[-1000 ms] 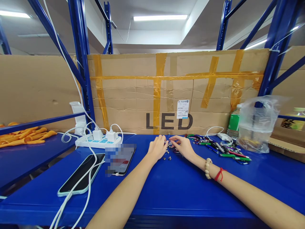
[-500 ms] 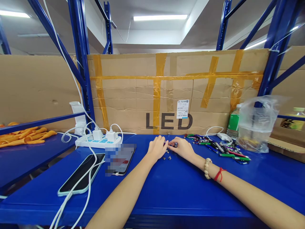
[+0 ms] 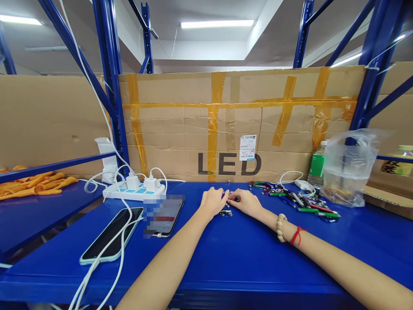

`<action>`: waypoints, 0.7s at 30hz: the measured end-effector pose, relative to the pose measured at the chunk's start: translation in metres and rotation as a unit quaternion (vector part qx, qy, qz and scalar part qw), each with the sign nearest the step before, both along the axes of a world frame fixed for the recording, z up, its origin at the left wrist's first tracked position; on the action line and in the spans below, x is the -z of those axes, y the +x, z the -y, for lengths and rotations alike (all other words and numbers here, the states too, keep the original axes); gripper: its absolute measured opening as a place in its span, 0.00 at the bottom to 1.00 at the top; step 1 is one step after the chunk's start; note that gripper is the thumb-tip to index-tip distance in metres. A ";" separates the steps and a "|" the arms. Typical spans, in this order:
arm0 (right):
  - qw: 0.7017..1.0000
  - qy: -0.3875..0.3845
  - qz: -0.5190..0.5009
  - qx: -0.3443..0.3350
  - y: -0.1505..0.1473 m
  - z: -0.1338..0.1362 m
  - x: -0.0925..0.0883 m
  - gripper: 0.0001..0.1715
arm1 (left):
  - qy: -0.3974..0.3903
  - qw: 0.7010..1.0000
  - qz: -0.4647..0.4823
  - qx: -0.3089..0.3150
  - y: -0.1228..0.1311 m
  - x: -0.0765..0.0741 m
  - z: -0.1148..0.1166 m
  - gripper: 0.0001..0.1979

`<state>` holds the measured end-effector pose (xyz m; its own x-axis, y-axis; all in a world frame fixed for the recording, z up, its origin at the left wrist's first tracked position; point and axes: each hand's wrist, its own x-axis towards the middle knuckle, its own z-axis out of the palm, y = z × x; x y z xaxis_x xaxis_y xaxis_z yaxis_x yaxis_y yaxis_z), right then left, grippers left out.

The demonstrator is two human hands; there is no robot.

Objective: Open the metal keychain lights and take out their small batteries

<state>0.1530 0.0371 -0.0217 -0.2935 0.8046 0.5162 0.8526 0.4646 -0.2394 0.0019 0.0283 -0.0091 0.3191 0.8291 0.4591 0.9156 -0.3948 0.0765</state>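
My left hand [image 3: 213,202] is closed over the middle of the blue tabletop, its fingertips pinching a slim purple pen [image 3: 223,195] that is mostly hidden. My right hand [image 3: 247,202] meets it from the right, thumb and fingers closed. A dark, shiny bit [image 3: 238,199] shows under the right fingers; whether it belongs to the same pen I cannot tell. Just below the fingertips, small silvery metal pieces [image 3: 226,212] lie on the table. To the right of my right hand spreads a loose pile of coloured pens [image 3: 301,200].
Left of my hands are two phones [image 3: 112,236] [image 3: 166,217] with white cables and a power strip [image 3: 134,191]. A clear plastic bag [image 3: 348,172] and a green-labelled bottle [image 3: 318,163] stand at right. Taped cardboard [image 3: 174,133] closes the back, between blue rack posts [image 3: 111,86].
Both hands stay almost in place, with the right fingers lowered slightly. The metal pieces below the fingertips now sit closer together in a row.
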 end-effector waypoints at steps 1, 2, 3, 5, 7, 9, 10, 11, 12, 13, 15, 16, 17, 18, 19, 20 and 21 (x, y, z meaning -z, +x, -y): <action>1.000 0.001 -0.007 0.004 -0.001 0.001 0.000 0.08 | 0.001 1.000 -0.002 -0.001 0.000 0.000 0.000 0.24; 1.000 0.005 -0.019 0.010 -0.002 0.001 -0.001 0.08 | 0.001 1.000 -0.003 -0.002 0.000 0.000 0.000 0.24; 0.999 0.011 -0.035 0.018 -0.003 0.002 -0.002 0.08 | 0.002 1.000 -0.004 -0.003 0.000 0.000 0.001 0.24; 0.997 0.029 -0.069 0.028 -0.004 0.005 -0.005 0.08 | 0.001 1.000 -0.007 -0.003 0.000 -0.001 0.001 0.24; 0.994 0.048 -0.098 0.030 -0.006 0.007 -0.007 0.08 | -0.003 1.000 -0.009 0.000 0.000 -0.001 0.001 0.23; 0.990 0.071 -0.122 0.019 -0.006 0.008 -0.009 0.09 | -0.008 1.000 -0.012 0.004 -0.001 -0.001 0.001 0.21; 0.988 0.083 -0.131 0.010 -0.007 0.009 -0.010 0.10 | -0.012 1.000 -0.015 0.006 -0.001 -0.001 0.001 0.20; 0.986 0.095 -0.138 -0.003 -0.007 0.009 -0.010 0.10 | -0.015 1.000 -0.018 0.007 -0.001 -0.001 0.001 0.19; 0.984 0.105 -0.142 -0.019 -0.007 0.009 -0.010 0.11 | -0.018 1.000 -0.021 0.008 -0.001 -0.001 0.001 0.19; 0.983 0.111 -0.142 -0.037 -0.007 0.009 -0.010 0.11 | -0.021 0.999 -0.023 0.008 -0.001 -0.001 0.000 0.19; 0.982 0.114 -0.130 -0.073 -0.007 0.010 -0.009 0.11 | -0.025 0.999 -0.029 0.004 -0.001 -0.001 0.000 0.19; 0.982 0.114 -0.120 -0.089 -0.008 0.010 -0.009 0.11 | -0.028 0.999 -0.033 0.000 0.000 -0.002 -0.001 0.18; 0.982 0.113 -0.108 -0.102 -0.008 0.010 -0.008 0.11 | -0.032 0.999 -0.037 -0.003 0.000 -0.002 -0.001 0.17; 0.982 0.114 -0.097 -0.112 -0.008 0.011 -0.008 0.12 | -0.038 0.998 -0.042 -0.005 -0.001 -0.002 -0.002 0.16; 0.982 0.115 -0.089 -0.118 -0.009 0.011 -0.008 0.12 | -0.044 0.998 -0.046 -0.007 -0.001 -0.002 -0.002 0.16; 0.982 0.117 -0.083 -0.122 -0.009 0.011 -0.007 0.12 | -0.049 0.998 -0.049 -0.009 -0.001 -0.002 -0.002 0.15; 0.982 0.117 -0.080 -0.123 -0.009 0.011 -0.007 0.12 | -0.053 0.997 -0.050 -0.010 -0.001 -0.002 -0.003 0.15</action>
